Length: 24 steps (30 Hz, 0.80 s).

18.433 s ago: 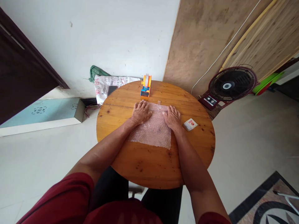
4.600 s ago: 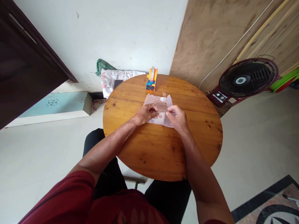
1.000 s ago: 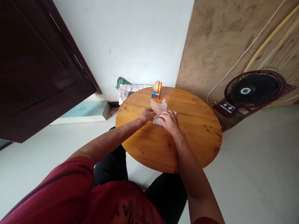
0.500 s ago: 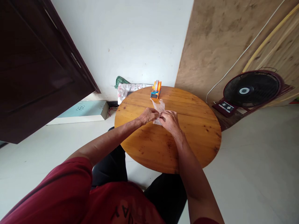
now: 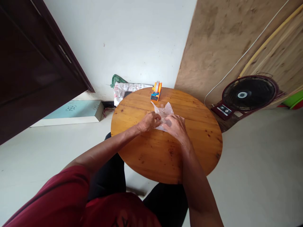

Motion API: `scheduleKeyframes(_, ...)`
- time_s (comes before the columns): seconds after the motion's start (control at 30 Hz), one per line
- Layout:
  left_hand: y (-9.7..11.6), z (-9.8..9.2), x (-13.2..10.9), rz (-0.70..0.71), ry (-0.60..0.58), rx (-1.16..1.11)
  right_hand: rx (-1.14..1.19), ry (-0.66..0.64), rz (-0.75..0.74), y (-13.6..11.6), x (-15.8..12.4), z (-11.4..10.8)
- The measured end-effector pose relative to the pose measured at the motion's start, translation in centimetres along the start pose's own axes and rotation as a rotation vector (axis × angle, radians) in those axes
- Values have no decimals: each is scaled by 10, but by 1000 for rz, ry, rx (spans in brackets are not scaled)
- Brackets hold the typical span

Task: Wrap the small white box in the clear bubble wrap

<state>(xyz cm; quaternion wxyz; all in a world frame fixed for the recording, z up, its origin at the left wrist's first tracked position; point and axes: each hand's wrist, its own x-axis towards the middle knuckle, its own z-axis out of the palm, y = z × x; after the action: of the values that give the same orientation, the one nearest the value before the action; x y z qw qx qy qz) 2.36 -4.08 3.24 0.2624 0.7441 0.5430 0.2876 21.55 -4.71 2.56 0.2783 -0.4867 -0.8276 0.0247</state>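
Note:
A sheet of clear bubble wrap [image 5: 167,109] lies crumpled on the round wooden table [image 5: 146,151], its far edge flaring up. My left hand [image 5: 149,121] grips its left side, with thumb and fingers curled together. From the right, my right hand [image 5: 176,126] holds the wrap's other side, fingers bent over it. A small greyish patch shows through the plastic between my hands; what it is I cannot make out. Just beyond the wrap stands an orange and blue tape dispenser [image 5: 156,91] with a roll of tape on it.
A printed white sack [image 5: 120,90] and a green bag [image 5: 117,80] sit behind the table at the wall. On the right stands a dark fan [image 5: 248,93]. A pale blue box [image 5: 73,110] lies on the floor at left, near a dark door [image 5: 42,69].
The bubble wrap has spread wider at its far edge, and my hands have moved slightly apart. A greyish patch now shows between them. The whole view has shifted a little.

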Motion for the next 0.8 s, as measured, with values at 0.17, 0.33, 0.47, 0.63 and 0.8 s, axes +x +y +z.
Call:
scheduleKeyframes(0.17,-8,11,-5,209,68,116,-6,27,46,4,-2,-5)
scheduleKeyframes(0.33,-16,22,-10,304,110,84,-1,46,116,5,-3,-8)
scheduleKeyframes(0.47,-22,25,-11,353,113,80,59,97,248,5,-2,-15)
scheduleKeyframes(0.63,-26,26,-10,380,135,61,204,-21,405,0,-2,-22)
scheduleKeyframes(0.8,-28,27,-10,365,99,-1,207,-82,471,-6,-1,-23)
